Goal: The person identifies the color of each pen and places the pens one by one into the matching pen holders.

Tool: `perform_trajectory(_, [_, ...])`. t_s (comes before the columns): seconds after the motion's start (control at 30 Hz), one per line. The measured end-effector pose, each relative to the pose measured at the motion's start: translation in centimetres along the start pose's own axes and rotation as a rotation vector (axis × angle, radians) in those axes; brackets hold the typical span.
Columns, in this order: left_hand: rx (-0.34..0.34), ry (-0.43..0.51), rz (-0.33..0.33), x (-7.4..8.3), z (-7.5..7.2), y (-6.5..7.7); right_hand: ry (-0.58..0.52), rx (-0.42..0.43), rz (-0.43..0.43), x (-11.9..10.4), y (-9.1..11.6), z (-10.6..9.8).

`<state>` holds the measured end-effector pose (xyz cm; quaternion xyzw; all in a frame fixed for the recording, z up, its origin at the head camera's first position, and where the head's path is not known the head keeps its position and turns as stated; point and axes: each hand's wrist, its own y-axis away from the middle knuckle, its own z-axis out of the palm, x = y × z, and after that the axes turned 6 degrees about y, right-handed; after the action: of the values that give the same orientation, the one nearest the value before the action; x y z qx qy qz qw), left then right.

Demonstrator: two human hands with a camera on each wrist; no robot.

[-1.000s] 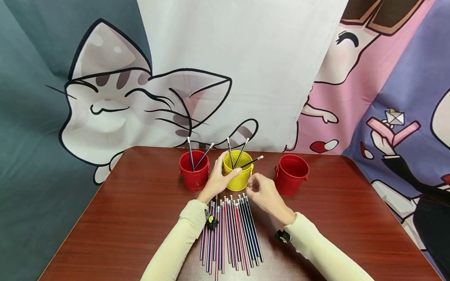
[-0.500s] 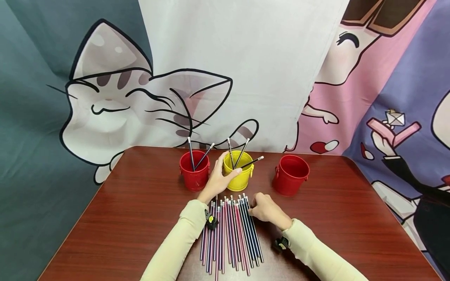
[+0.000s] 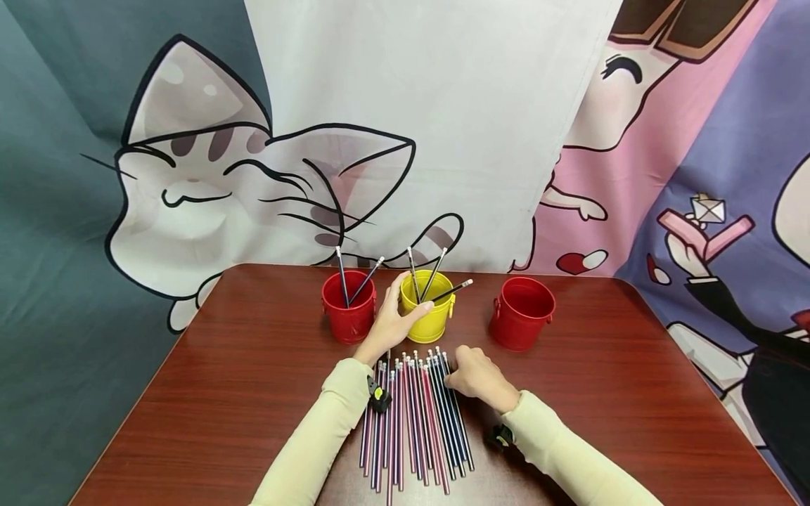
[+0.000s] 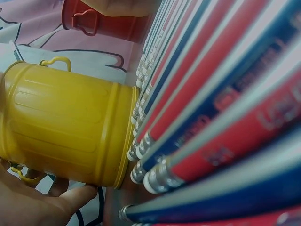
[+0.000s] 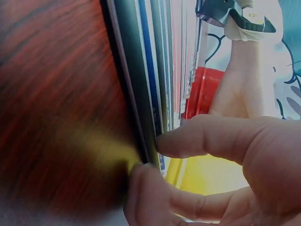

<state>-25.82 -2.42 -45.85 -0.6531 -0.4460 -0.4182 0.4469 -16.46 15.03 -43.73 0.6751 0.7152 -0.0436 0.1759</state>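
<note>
My left hand holds the side of a small yellow bucket, thumb across its front and fingers behind. Three dark pencils with white erasers lean in that bucket. The left wrist view shows the bucket with the hand against its side near the handle. On the table lies a row of striped pencils, eraser ends toward the buckets. At the row's right edge my right hand pinches a dark pencil near its eraser end, thumb and index finger on either side of it.
A red bucket with two dark pencils stands left of the yellow one. Another red bucket, with no pencils showing, stands to the right. Behind the brown table hangs a cloth backdrop with cartoon figures.
My right hand has come down from beside the yellow bucket to the right edge of the pencil row, and its fingers have closed in on a pencil. The left hand has stayed at the bucket.
</note>
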Motion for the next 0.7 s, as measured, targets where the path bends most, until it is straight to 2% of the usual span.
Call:
perform_trajectory(0.17, [-0.005,0.006,-0.012,0.1,0.0,0.1,0.065,0.043,-0.028,0.0,0.0,0.1])
perform_trajectory(0.37, [-0.014,0.026,-0.009,0.1,-0.2,0.1,0.062,0.048,-0.040,0.1,0.0,0.2])
perform_trajectory(0.57, [-0.017,0.027,-0.004,0.1,-0.1,0.1,-0.004,0.028,-0.009,0.2,-0.2,-0.3])
perform_trajectory(0.7, [-0.014,0.027,-0.006,0.2,-0.1,0.1,-0.087,0.071,-0.019,0.1,-0.4,-1.5])
